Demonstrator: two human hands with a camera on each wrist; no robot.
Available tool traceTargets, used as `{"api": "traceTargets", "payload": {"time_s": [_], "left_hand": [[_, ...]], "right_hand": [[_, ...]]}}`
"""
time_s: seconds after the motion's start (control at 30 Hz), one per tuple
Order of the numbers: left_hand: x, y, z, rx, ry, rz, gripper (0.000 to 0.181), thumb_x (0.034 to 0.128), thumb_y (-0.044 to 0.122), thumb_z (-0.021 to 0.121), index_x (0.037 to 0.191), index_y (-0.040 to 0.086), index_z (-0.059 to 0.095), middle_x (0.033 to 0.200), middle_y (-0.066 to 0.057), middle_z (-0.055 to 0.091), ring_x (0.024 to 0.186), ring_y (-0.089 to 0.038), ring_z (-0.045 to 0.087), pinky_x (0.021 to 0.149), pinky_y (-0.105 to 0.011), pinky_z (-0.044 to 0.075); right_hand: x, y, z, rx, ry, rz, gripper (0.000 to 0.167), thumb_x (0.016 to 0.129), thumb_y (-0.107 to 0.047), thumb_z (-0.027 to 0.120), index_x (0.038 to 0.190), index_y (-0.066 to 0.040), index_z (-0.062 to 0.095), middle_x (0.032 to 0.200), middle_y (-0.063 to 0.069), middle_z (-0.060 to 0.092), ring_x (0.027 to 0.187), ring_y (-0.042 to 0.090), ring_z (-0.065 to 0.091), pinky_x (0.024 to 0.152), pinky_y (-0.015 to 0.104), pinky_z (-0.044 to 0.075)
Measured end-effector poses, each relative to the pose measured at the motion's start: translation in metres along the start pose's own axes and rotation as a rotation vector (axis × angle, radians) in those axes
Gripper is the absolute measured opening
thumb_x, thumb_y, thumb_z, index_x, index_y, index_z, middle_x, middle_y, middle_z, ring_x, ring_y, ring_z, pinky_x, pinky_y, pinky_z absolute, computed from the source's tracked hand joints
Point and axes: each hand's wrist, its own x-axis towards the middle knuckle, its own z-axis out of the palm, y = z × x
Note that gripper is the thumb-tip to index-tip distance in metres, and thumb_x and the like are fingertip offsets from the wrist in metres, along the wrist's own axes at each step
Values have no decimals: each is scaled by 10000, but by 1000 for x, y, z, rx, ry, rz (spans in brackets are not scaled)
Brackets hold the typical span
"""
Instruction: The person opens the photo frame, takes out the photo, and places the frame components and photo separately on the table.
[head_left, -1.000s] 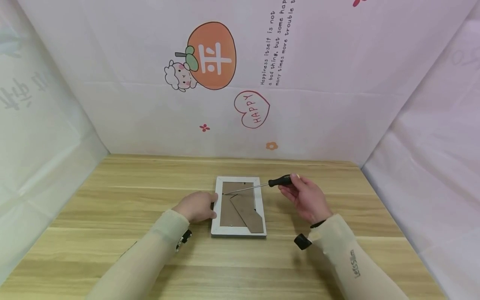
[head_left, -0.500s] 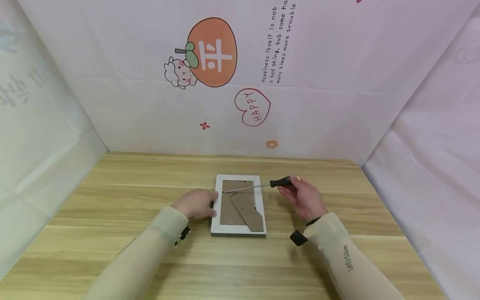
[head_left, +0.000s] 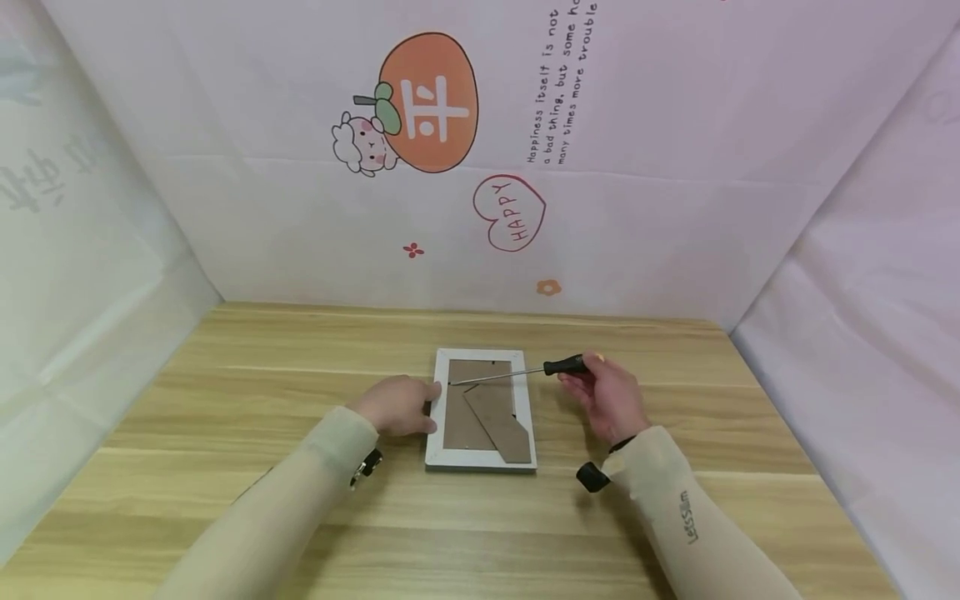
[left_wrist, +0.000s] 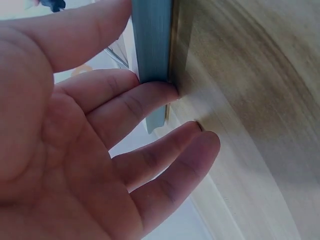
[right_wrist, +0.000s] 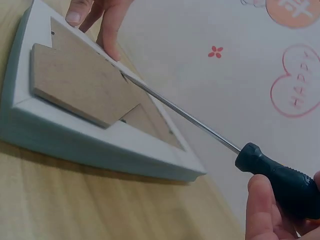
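Note:
A white picture frame lies face down, its brown backing board and slanting stand flap uppermost. My left hand rests against the frame's left edge, thumb and fingertips touching it. In the left wrist view those fingers are extended and spread, some near the tabletop. My right hand grips the black handle of a screwdriver between thumb and fingers. Its thin metal shaft crosses the backing board, the tip at a small dark tab on the left inner edge.
The frame sits mid-way on a wood-grain table. Printed white cloth walls enclose the back and both sides. Small dark tabs also show at the frame's top and right inner edges. Black wrist straps and devices hang by both cuffs.
The head view has shifted slightly. My right wrist has moved slightly left and upward, while the screwdriver tip stays at the left tab. The left hand remains on the frame's edge.

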Motion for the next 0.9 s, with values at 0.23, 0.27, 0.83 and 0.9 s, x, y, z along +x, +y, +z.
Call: {"api": "traceTargets", "payload": {"time_s": [0.23, 0.27, 0.83, 0.9], "left_hand": [[2, 0, 0, 4, -9, 0, 641, 899, 272, 759, 1426, 4, 511, 1353, -193, 578, 1246, -361, 539, 1076, -462, 395], [2, 0, -1, 4, -8, -2, 639, 899, 272, 759, 1425, 3, 513, 1355, -191, 577, 1246, -361, 539, 1076, -462, 395], [3, 4, -2, 33, -5, -28, 619, 901, 288, 756, 1413, 20, 535, 1354, -167, 585, 1237, -358, 546, 1063, -466, 409], [3, 4, -1, 30, -9, -43, 626, 901, 288, 756, 1421, 23, 528, 1364, -160, 579, 1242, -348, 544, 1061, -462, 413]], "right_hand": [[-8, -12, 18, -201, -25, -140, 269, 1064, -180, 467, 1205, 49, 488, 1011, 194, 650, 785, 199, 708, 804, 310, 576], [-9, -14, 21, -249, -30, -161, 272, 1063, -176, 466, 1208, 53, 489, 1035, 213, 641, 793, 213, 710, 802, 312, 578], [-25, -38, 72, -609, -29, -430, 280, 1024, -265, 522, 1087, 0, 583, 983, 174, 664, 829, 275, 687, 763, 361, 589], [-19, -34, 70, -484, -19, -396, 270, 1033, -220, 510, 1109, 31, 572, 1034, 194, 675, 910, 295, 683, 833, 379, 571]]}}
